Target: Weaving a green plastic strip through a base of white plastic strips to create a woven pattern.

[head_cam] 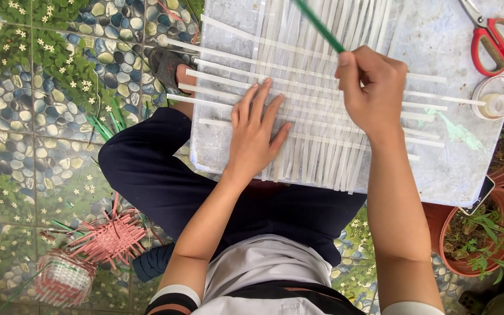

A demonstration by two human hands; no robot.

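Hands worked over a mat of white woven strips (316, 116) lying on a pale board (438, 46) across the seated person's lap: the left hand (255, 131) lay open and flat, fingers spread, pressing the strips down, while the right hand (368, 87) was closed around a thin green strip (319, 24) held slanting above the weave. Red-handled scissors (494, 38) and a roll of clear tape (495, 98) sat at the board's far right, and pink woven pieces (109, 236) lay on the pebble-patterned floor (42, 146).
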